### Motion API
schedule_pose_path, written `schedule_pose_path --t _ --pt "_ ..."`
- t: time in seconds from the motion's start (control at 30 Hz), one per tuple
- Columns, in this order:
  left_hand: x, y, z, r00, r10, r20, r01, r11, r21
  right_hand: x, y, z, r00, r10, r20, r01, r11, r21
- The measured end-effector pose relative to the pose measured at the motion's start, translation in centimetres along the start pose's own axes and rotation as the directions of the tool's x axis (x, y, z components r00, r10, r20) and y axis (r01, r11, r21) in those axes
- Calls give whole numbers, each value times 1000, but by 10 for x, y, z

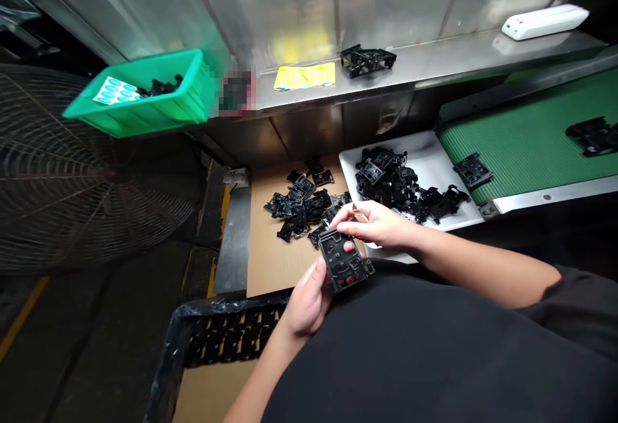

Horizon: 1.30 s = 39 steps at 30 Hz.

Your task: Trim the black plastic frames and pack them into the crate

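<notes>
A flat black plastic part (340, 261) with cut-outs is held in front of my body. My left hand (309, 297) grips its left and lower side, the thumb along the edge and fingers showing through the openings from behind. At the top edge of the part is my right hand (371, 225), its fingers closed and a thin brownish item between them that I cannot make out clearly. Just beyond my hands lies a loose pile of black parts (304, 204) on a cardboard sheet (270, 262). More black parts (386, 175) fill a white tray (429, 146).
A green conveyor (531, 133) carries black parts at right. Along the metal shelf (434, 62) are a green bin (145, 107), yellow papers (305, 76), a black part and a white device (545, 22). A large fan (87, 172) stands left; a lined box (181, 320) sits below.
</notes>
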<state>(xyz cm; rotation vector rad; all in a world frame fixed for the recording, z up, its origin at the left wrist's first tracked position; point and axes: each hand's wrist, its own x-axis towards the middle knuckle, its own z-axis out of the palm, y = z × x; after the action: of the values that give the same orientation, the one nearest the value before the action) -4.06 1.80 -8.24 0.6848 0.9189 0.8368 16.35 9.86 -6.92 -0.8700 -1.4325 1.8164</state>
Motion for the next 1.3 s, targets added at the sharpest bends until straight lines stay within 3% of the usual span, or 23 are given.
schedule_pose_path --t 0.1,0.2,0.33,0.47,0.67,0.87,1.07,1.3 --pt "2 2 4 998 24 57 -22 999 -40 1 -8 2 999 14 44 -13 1000 -25" --pt "3 2 6 995 69 72 -61 993 -105 0 -19 -1 998 -60 30 65 974 -217" --pt "4 -2 10 981 195 -8 -194 971 -142 -14 -28 -9 941 -339 -19 264 765 -587" --pt "5 -4 13 940 334 -77 -336 942 -22 -37 -25 -4 895 -446 -2 297 599 -744" --pt "3 -7 13 892 449 -55 -429 877 218 -47 -16 8 836 -548 10 376 560 -738" --pt "-2 -11 13 862 501 -77 -460 837 297 -45 -14 11 780 -624 53 410 444 -797" --pt "-3 -11 15 825 557 -91 -504 800 325 -45 -11 12 787 -611 83 409 418 -811" --pt "-3 -14 16 814 565 -133 -502 800 328 -46 -9 10 808 -562 179 439 370 -819"
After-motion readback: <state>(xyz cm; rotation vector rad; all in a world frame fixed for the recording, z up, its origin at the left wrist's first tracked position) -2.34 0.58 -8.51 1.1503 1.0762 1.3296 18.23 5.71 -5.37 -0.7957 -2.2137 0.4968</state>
